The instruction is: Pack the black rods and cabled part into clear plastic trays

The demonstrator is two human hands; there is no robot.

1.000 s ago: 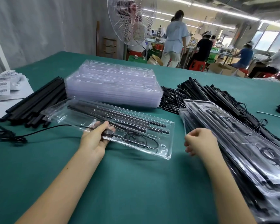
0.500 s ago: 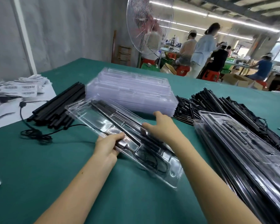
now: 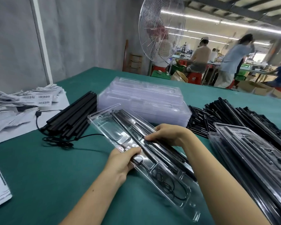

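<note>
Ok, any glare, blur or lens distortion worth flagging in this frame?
Head view: wide-angle bending tilts the white post and curves the table edge; lights glint off the tray and packed stack; fan and background people look soft; left hand, right hand and rods are sharp.

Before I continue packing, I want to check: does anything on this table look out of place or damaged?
Nothing looks damaged or spilled. One loose black cable trails across the green table beside the rod pile, far from the heap of black parts at the right. The paper labels lie in an untidy heap.
</note>
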